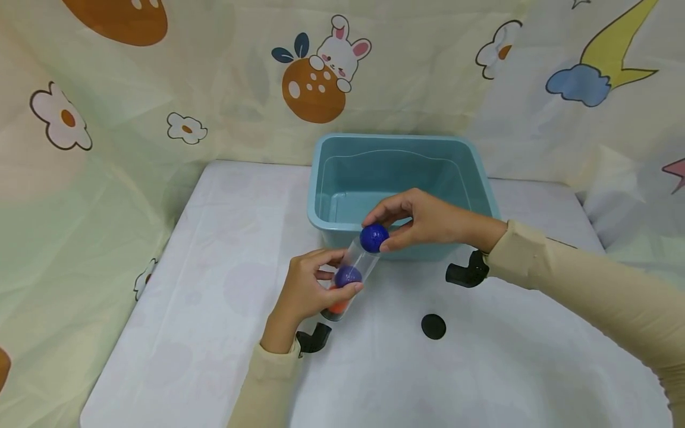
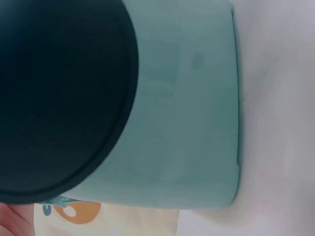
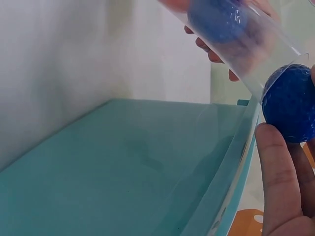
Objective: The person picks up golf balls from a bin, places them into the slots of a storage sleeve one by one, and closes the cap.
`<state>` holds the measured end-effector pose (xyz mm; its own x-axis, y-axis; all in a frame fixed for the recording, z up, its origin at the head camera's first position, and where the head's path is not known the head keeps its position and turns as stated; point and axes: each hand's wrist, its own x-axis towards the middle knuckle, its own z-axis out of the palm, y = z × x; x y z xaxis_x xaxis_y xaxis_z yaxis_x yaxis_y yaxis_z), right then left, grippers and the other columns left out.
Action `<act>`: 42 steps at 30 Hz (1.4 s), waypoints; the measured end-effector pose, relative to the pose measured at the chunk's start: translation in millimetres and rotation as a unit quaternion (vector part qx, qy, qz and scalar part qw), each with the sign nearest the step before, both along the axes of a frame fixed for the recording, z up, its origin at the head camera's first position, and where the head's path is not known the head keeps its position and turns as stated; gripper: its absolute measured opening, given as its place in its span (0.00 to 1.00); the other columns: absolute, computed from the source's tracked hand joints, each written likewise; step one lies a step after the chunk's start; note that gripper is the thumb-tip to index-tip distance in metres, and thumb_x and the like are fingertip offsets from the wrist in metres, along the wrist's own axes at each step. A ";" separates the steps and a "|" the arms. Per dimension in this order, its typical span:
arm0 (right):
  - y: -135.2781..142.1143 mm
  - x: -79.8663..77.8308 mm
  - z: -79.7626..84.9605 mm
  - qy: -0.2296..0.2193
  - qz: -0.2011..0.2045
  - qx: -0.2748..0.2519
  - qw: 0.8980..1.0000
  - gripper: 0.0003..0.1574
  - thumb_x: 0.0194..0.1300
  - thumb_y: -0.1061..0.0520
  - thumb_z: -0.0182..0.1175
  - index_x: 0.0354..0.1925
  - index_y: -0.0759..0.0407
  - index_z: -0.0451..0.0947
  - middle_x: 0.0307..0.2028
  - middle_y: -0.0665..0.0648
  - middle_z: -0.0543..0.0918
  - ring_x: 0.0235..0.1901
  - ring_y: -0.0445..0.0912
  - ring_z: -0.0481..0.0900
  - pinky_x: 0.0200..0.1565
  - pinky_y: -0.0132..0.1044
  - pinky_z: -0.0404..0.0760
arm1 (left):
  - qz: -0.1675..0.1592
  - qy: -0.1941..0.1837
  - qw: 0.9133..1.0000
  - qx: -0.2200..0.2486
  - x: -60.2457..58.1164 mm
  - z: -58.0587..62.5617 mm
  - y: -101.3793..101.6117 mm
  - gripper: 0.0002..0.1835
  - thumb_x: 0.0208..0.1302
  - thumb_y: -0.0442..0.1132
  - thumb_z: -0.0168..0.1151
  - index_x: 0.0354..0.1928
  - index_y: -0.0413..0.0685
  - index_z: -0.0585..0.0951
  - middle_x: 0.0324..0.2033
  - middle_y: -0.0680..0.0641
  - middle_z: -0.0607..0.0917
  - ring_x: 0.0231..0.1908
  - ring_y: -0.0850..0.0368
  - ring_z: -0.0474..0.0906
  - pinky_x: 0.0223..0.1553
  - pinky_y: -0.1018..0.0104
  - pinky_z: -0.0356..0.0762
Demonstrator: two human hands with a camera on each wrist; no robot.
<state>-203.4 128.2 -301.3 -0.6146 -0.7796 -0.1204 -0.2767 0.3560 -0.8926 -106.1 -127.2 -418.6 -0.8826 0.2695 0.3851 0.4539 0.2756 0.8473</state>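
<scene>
My left hand grips a clear tube that leans up and to the right. Inside the tube are a blue ball and, below it, something orange, partly covered by the thumb. At the upper mouth, my right hand pinches another blue ball between thumb and fingers. This dimpled ball touches the tube's rim in the right wrist view. A large dark disc, seemingly the tube's bottom end, blocks much of the left wrist view.
A teal plastic bin stands behind the hands, its near rim close to the right hand. On the white table lies a black round disc, right of the tube. A patterned cloth hangs behind.
</scene>
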 end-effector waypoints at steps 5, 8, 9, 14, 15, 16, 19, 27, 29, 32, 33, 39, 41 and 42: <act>2.2 2.4 0.7 -0.015 -0.004 -0.004 1.000 0.26 0.63 0.73 0.75 0.60 0.73 0.83 0.56 0.65 0.88 0.56 0.57 0.86 0.57 0.43 0.88 | -0.002 -0.003 1.000 0.001 0.6 1.0 1.9 0.28 0.51 0.35 0.86 0.55 0.34 0.89 0.48 0.40 0.92 0.44 0.47 0.91 0.41 0.67 0.91; 4.0 4.1 0.6 -0.017 -0.007 -0.008 1.000 0.27 0.63 0.74 0.74 0.60 0.74 0.83 0.57 0.67 0.87 0.58 0.60 0.86 0.58 0.43 0.88 | 0.000 -0.005 1.000 0.000 0.9 1.0 2.9 0.28 0.51 0.35 0.86 0.55 0.34 0.89 0.47 0.40 0.92 0.44 0.47 0.91 0.41 0.67 0.91; 4.8 4.5 0.6 -0.019 -0.007 -0.010 1.000 0.27 0.63 0.74 0.74 0.60 0.74 0.83 0.58 0.68 0.86 0.59 0.61 0.85 0.58 0.43 0.88 | 0.001 -0.006 1.000 -0.001 1.0 0.7 3.1 0.28 0.51 0.35 0.86 0.55 0.35 0.89 0.47 0.40 0.92 0.44 0.47 0.91 0.41 0.67 0.90; 8.5 6.5 -0.8 -0.026 -0.015 -0.012 0.999 0.27 0.63 0.74 0.73 0.60 0.75 0.82 0.60 0.71 0.85 0.61 0.64 0.84 0.60 0.45 0.87 | 0.001 -0.011 1.000 -0.006 1.9 -0.6 3.9 0.28 0.51 0.35 0.86 0.55 0.35 0.88 0.47 0.41 0.92 0.44 0.47 0.91 0.41 0.67 0.90; 9.5 7.0 -1.5 -0.026 -0.018 -0.012 0.999 0.27 0.64 0.74 0.73 0.60 0.75 0.82 0.60 0.71 0.85 0.61 0.64 0.84 0.60 0.45 0.87 | 0.001 -0.013 1.000 -0.005 2.3 -0.7 4.1 0.28 0.51 0.35 0.86 0.55 0.35 0.88 0.47 0.41 0.92 0.44 0.47 0.91 0.41 0.67 0.91; 10.5 7.5 -2.4 -0.026 -0.020 -0.014 0.999 0.26 0.64 0.74 0.73 0.60 0.74 0.82 0.60 0.71 0.85 0.61 0.65 0.84 0.60 0.45 0.87 | 0.001 -0.015 1.000 -0.005 2.5 -0.6 4.3 0.28 0.52 0.35 0.86 0.55 0.35 0.88 0.47 0.41 0.92 0.44 0.47 0.91 0.41 0.66 0.91; 14.0 9.6 -5.9 -0.021 -0.026 -0.019 0.999 0.26 0.64 0.73 0.73 0.60 0.74 0.82 0.60 0.70 0.85 0.61 0.65 0.85 0.60 0.43 0.87 | 0.002 -0.018 1.000 -0.003 3.3 -0.6 5.3 0.28 0.52 0.35 0.86 0.56 0.35 0.88 0.47 0.41 0.92 0.45 0.47 0.91 0.42 0.65 0.91; 25.0 21.3 -12.6 -0.016 -0.052 -0.072 0.996 0.28 0.65 0.74 0.72 0.62 0.75 0.81 0.63 0.74 0.82 0.64 0.58 0.84 0.63 0.48 0.84 | 0.009 -0.013 1.000 0.007 5.5 -0.5 8.4 0.29 0.51 0.33 0.86 0.56 0.37 0.87 0.47 0.42 0.92 0.46 0.48 0.91 0.44 0.60 0.92; 28.3 26.0 -15.5 -0.010 -0.063 -0.086 0.994 0.28 0.64 0.75 0.71 0.63 0.76 0.80 0.63 0.75 0.82 0.65 0.57 0.84 0.63 0.48 0.84 | 0.008 -0.009 1.000 0.008 5.5 -1.3 8.8 0.29 0.51 0.32 0.86 0.56 0.37 0.86 0.46 0.42 0.91 0.46 0.47 0.91 0.45 0.60 0.92; 34.1 34.9 -22.3 0.007 -0.081 -0.094 0.992 0.28 0.65 0.75 0.71 0.62 0.75 0.81 0.63 0.74 0.83 0.64 0.53 0.85 0.64 0.44 0.84 | 0.008 0.002 1.000 0.009 5.3 -2.6 9.4 0.29 0.50 0.31 0.86 0.55 0.36 0.85 0.45 0.42 0.91 0.45 0.46 0.91 0.45 0.61 0.92; 36.4 38.4 -25.4 0.011 -0.086 -0.096 0.992 0.28 0.65 0.75 0.71 0.62 0.75 0.81 0.63 0.74 0.83 0.63 0.51 0.85 0.63 0.42 0.84 | 0.008 0.006 1.000 0.009 5.2 -3.0 9.8 0.29 0.50 0.31 0.86 0.55 0.36 0.85 0.45 0.41 0.91 0.45 0.46 0.91 0.45 0.61 0.92; 52.8 60.7 -52.3 0.015 -0.105 -0.112 0.988 0.28 0.66 0.73 0.72 0.63 0.76 0.80 0.62 0.76 0.82 0.62 0.45 0.86 0.62 0.38 0.85 | 0.003 0.008 1.000 0.006 6.1 -5.7 12.3 0.29 0.49 0.31 0.87 0.54 0.36 0.85 0.45 0.41 0.91 0.44 0.45 0.91 0.46 0.62 0.91; 57.7 66.8 -62.8 0.003 -0.116 -0.120 0.986 0.29 0.66 0.73 0.71 0.64 0.77 0.79 0.63 0.77 0.81 0.62 0.41 0.85 0.61 0.36 0.84 | 0.001 0.004 1.000 0.004 6.3 -6.9 13.2 0.29 0.49 0.31 0.87 0.54 0.36 0.84 0.46 0.41 0.90 0.44 0.46 0.91 0.47 0.61 0.91; 60.0 69.1 -68.4 -0.004 -0.121 -0.123 0.985 0.30 0.66 0.74 0.71 0.65 0.78 0.78 0.64 0.78 0.80 0.62 0.39 0.84 0.61 0.36 0.84 | -0.001 0.002 1.000 0.002 6.4 -7.4 13.3 0.29 0.49 0.32 0.87 0.54 0.36 0.84 0.46 0.41 0.90 0.44 0.46 0.90 0.47 0.61 0.91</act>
